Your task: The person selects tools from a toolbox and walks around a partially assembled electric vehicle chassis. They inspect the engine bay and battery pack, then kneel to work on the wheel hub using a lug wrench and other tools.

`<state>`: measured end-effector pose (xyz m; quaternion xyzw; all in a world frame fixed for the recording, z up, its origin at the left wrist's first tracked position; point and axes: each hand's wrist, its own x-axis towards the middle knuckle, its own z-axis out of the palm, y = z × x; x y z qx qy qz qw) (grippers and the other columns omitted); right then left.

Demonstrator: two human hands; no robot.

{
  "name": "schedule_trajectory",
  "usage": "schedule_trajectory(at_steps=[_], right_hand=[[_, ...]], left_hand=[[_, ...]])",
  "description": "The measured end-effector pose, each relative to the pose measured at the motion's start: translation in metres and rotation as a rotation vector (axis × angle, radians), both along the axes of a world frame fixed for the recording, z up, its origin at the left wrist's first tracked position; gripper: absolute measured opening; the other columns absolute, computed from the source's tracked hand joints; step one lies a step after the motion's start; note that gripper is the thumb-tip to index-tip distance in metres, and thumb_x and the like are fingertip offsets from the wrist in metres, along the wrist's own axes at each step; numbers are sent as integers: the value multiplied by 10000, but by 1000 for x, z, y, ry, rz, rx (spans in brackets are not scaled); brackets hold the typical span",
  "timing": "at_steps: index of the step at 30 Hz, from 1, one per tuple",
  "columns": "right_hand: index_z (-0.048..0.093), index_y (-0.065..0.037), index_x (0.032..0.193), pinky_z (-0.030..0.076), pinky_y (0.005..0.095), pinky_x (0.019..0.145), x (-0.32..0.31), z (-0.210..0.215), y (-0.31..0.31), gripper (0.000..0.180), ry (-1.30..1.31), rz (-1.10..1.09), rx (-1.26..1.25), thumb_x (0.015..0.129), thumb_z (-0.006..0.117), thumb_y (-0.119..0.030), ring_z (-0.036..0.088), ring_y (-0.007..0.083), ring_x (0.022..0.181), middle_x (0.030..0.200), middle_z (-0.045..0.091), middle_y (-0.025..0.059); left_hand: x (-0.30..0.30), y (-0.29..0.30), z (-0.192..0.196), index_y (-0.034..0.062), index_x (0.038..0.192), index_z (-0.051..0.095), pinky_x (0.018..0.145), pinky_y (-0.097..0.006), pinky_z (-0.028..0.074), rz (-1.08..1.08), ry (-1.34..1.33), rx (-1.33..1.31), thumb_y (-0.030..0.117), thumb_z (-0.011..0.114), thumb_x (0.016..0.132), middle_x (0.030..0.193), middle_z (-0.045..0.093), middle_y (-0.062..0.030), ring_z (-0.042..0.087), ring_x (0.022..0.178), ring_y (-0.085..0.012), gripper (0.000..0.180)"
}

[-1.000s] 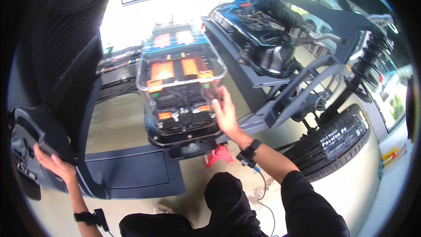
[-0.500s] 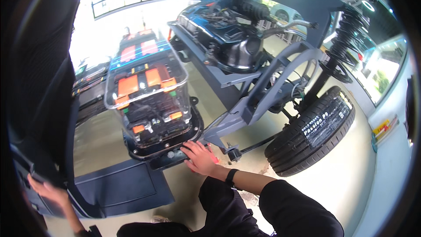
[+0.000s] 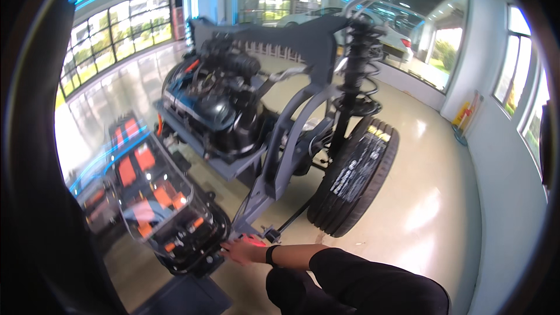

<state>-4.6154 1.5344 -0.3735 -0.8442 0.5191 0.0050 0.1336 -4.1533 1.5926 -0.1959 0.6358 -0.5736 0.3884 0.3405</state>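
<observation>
I am lowering my right hand [image 3: 244, 251] from the clear-cased battery module with orange parts [image 3: 153, 198] toward its black base beside the grey chassis frame [image 3: 274, 175]. Its fingers are lying flat, holding nothing. My left hand is out of view.

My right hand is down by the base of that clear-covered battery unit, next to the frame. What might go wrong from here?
1. The right hand lies low between the battery unit and the grey frame strut; a shift of either might pinch it.
2. Orange parts sit under the clear cover, possibly high-voltage; keep off them.
3. The left hand is out of view, so bracing is unconfirmed.
</observation>
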Motion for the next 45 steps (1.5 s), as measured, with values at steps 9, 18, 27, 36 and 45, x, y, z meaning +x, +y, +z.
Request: schedule_trajectory(at_steps=[9, 18, 27, 36, 45], right_hand=[[539, -22, 919, 446, 429, 722, -21, 163, 154, 276, -488, -127, 481, 781, 521, -260, 558, 346, 848, 902, 574, 174], [587, -13, 1051, 421, 455, 865, -123, 259, 537, 460, -239, -1078, 915, 781, 481, -370, 515, 353, 1056, 1101, 571, 195], [651, -123, 915, 507, 352, 707, -109, 322, 608, 241, -340, -1387, 339, 795, 508, -276, 617, 299, 806, 905, 644, 122], [611, -111, 995, 443, 372, 844, -1, 392, 568, 332, -422, -1008, 559, 842, 449, -357, 568, 269, 962, 993, 624, 104], [632, -119, 980, 466, 359, 808, -3, 365, 634, 293, -605, -1230, 443, 835, 481, -324, 592, 274, 916, 954, 638, 114]], left_hand=[[59, 37, 35, 11, 1138, 534, 899, -469, 396, -20, -397, 1466, 186, 410, 857, 1120, 543, -227, 456, 1134, -334, 353], [-55, 166, 88, 84, 1152, 544, 586, -297, 449, -874, 530, 2170, 309, 581, 822, 832, 609, -88, 513, 644, -139, 401], [-145, 113, 97, 25, 1113, 537, 887, -380, 399, -1005, -387, 2074, 322, 472, 853, 1074, 575, -192, 541, 1023, -299, 400], [-134, 152, 80, 42, 1038, 583, 819, -362, 451, -1182, 56, 2026, 352, 516, 796, 986, 612, -149, 579, 937, -296, 398], [-68, 198, 72, 38, 1091, 543, 821, -359, 428, -951, 144, 2377, 320, 497, 845, 961, 578, -103, 553, 911, -227, 378]])
